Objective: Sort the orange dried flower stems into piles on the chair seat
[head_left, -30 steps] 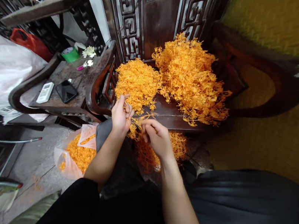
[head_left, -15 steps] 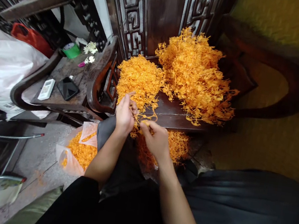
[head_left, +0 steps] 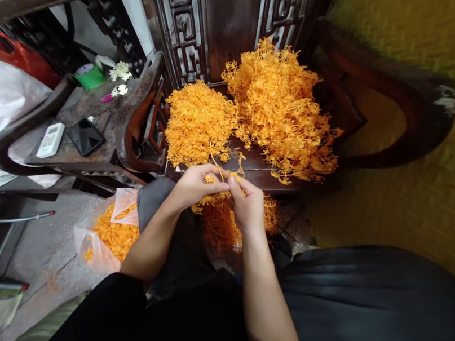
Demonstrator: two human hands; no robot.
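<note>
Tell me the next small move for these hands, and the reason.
Probably pull the hands apart to free one piece. The left hand and right hand both pinch the same orange sprig, fingertips nearly touching, just below the small orange heap on the dark wooden seat.

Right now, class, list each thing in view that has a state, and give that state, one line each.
Left hand: pinching an orange sprig.
Right hand: pinching the same sprig.
Small pile: heaped on the seat.
Big pile: heaped, loose.
Bag: open, part full.
Phone: screen dark.
</note>
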